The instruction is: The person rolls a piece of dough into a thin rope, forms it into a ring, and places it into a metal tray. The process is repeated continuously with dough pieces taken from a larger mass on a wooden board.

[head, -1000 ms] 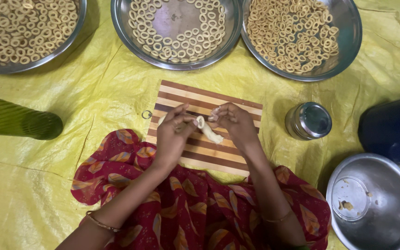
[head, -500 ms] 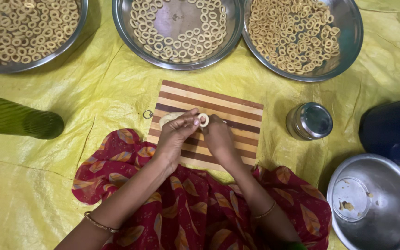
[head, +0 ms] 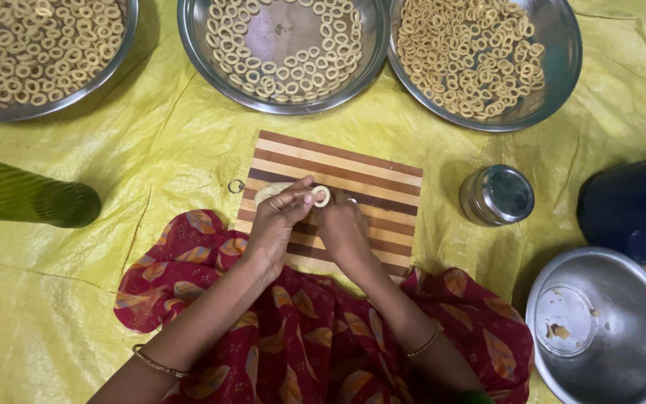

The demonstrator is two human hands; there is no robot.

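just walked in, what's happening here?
A person shapes dough over a striped wooden board. Both hands pinch a small dough ring: the left hand and the right hand meet at it. A dough lump lies on the board. Three steel bowls beyond hold many finished rings.

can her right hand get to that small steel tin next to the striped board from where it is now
Probably yes. The right hand rests on the striped board, pinching a dough ring with the left hand. The small steel tin stands just past the board's right edge, with only bare yellow sheet between them.
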